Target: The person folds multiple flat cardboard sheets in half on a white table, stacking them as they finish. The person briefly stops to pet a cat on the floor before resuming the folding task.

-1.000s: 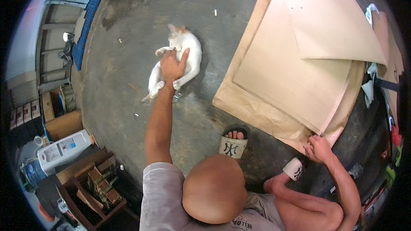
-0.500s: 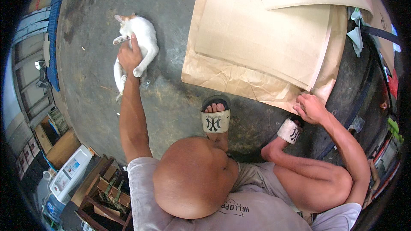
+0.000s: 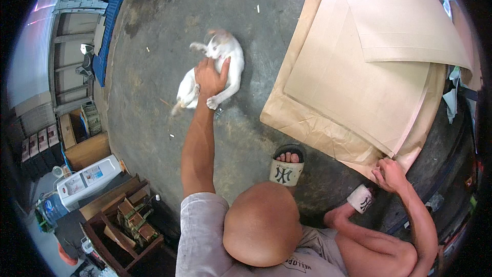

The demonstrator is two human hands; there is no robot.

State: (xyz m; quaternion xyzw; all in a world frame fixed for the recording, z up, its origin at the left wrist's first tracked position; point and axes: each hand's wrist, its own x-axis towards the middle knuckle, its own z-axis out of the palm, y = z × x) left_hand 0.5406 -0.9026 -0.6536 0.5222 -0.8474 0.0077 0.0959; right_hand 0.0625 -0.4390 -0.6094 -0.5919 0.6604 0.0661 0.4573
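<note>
A white cat with orange patches on its head lies on its side on the grey floor. My left hand rests on its belly, thumb apart from the fingers. One of the cat's paws lies against my wrist, and its head is bent toward my fingers. At the near right corner of a large sheet of creased brown paper, my right hand has its fingers curled at the paper's edge. Their tips are partly hidden. A stiff tan sheet lies on the paper, its far part folded over.
My feet wear white-strapped slippers near the paper. A wooden crate stands at lower left, beside a white plastic container. Blue slatted edging runs along the left. Dark clutter lies at the right rim.
The view has shifted, so the scene sits farther right and lower. My left hand stays on the cat's belly; the cat's head and raised paw have moved. My right hand remains at the paper's corner.
</note>
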